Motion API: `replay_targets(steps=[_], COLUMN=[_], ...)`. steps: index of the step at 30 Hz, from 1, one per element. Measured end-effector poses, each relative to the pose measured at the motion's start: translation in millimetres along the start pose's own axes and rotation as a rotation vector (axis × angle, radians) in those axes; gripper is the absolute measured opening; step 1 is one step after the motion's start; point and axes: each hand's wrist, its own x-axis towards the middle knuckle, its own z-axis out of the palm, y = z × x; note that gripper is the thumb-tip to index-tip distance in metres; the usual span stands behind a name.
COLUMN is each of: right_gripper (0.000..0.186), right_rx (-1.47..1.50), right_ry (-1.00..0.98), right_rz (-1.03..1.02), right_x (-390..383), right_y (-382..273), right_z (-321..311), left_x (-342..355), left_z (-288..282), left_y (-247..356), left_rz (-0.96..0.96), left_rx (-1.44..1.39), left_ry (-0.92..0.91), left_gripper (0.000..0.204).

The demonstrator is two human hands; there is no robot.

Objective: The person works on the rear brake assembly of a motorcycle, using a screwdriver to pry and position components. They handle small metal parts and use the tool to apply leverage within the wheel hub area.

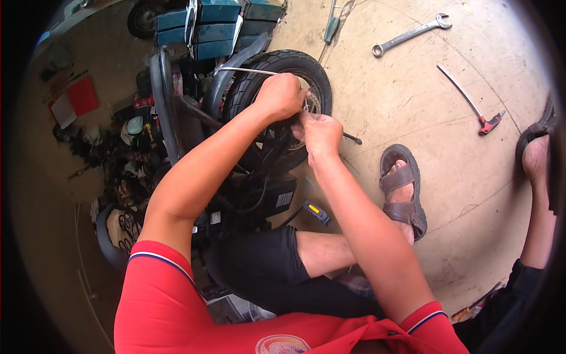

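"Where's the wheel (250, 84), from you?"

"At twelve o'clock, where you're reaching."

"And your grip?"

"Your left hand (279, 97) is curled closed; your right hand (321, 133), towards four o'clock from it, has bent fingers. What either holds, I cannot tell."

"Around you?"

"A spanner (408, 39) at one o'clock, a red-handled T-shaped tool (489, 124) at two."

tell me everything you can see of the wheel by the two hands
The wheel has a thick black tyre, apparently rubber, with grooved tread, and a pale metal disc with holes inside it. It seems to stand on edge, disc side toward the right, beside a curved grey part. The left hand and right hand are at its middle, hiding much of the hub; exact contact is unclear. A metal rod crosses in front of its tread.
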Motion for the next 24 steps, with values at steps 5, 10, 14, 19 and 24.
replay_targets(steps=[5, 10, 14, 19, 24], right_gripper=[0.018, 0.02, 0.021, 0.024, 0.027], right_rx=[-0.064, -0.115, -0.263, -0.658, -0.845], right_ry=[0.035, -0.007, -0.002, 0.095, 0.145], right_rz=[-0.064, -0.159, -0.255, -0.537, -0.66], right_x=[0, -3, -10, -4, -7], right_y=[2, 6, 1, 1, -2], right_z=[2, 1, 2, -3, -2], left_x=[1, 1, 0, 1, 0], left_z=[-3, -6, -3, -3, -1], left_y=[3, 4, 1, 2, 1], left_rz=[-0.018, -0.022, -0.055, -0.037, -0.024], left_rx=[-0.01, -0.033, -0.018, -0.029, -0.023], left_ry=[-0.016, -0.018, -0.029, -0.01, 0.006], left_gripper=[0.038, 0.04, 0.041, 0.04, 0.039])
